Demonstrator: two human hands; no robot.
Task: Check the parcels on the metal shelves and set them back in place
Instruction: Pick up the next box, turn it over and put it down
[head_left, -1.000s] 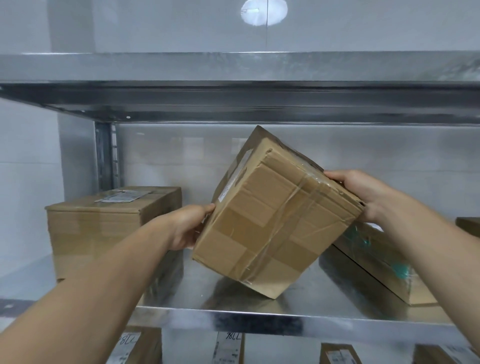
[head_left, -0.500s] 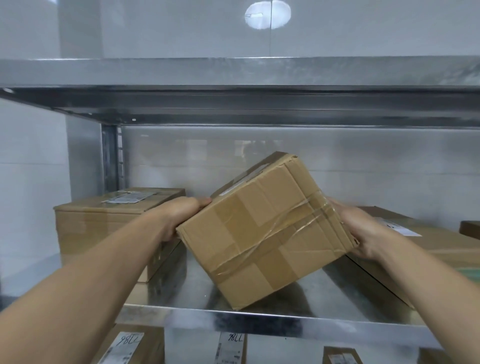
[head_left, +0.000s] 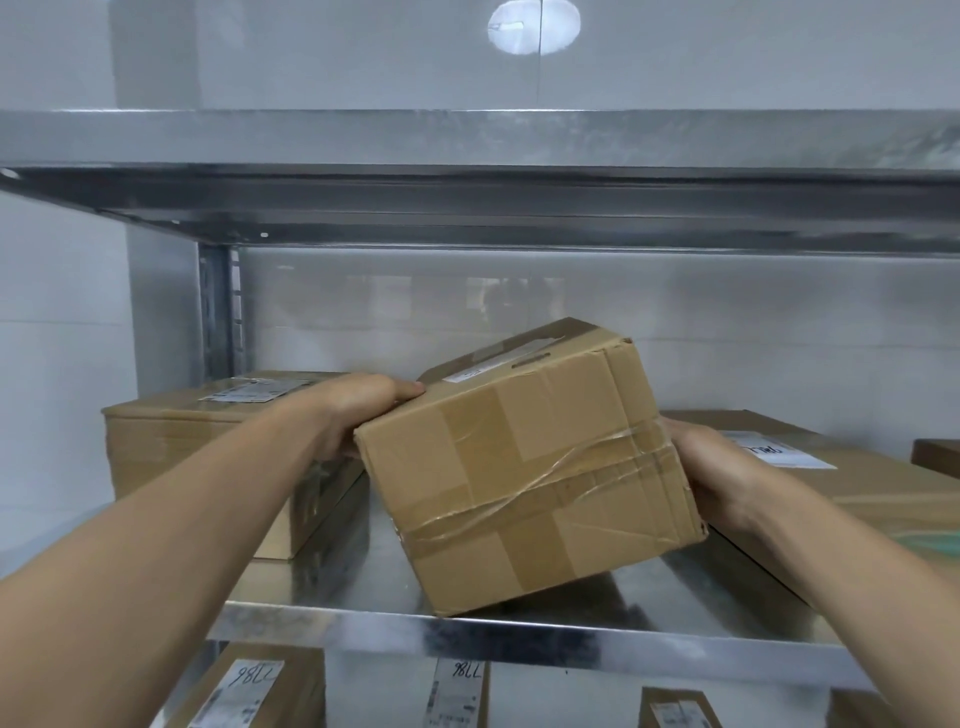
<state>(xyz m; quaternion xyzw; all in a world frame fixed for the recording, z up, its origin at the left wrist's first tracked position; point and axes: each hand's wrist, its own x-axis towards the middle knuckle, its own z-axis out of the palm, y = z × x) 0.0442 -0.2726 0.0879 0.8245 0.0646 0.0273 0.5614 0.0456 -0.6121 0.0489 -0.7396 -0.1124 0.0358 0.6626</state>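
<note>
Taped brown cardboard parcel (head_left: 530, 467) tilted, lower corner near metal shelf (head_left: 363, 626) edge.

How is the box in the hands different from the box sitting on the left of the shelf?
The held box is tilted; the left box lies flat on the shelf. The left hand and right hand grip the held box; nobody holds the left box. The held box looks blockier, the left box flatter. Both are brown cardboard with white labels on top.
</note>
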